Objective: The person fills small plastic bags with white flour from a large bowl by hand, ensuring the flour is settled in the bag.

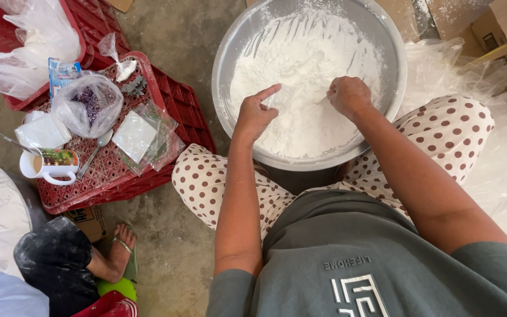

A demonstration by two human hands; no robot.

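Observation:
A large metal bowl (224, 70) sits between my knees, heaped with white flour (300, 64). My left hand (254, 114) hovers at the near left of the flour, its index finger stretched out and the other fingers curled, holding nothing that I can see. My right hand (349, 95) is a closed fist pressed into the flour near the bowl's middle right; a thin pale object seems to poke out of the fist, but I cannot tell what it is. Both hands are dusted white.
To the left, upturned red crates (177, 100) carry a white mug (49, 165), a spoon (96, 151), a bag of purple bits (88, 104) and small packets of white powder (136, 136). Another person's foot (121, 249) rests bottom left. Plastic bags (500, 158) and cardboard lie at right.

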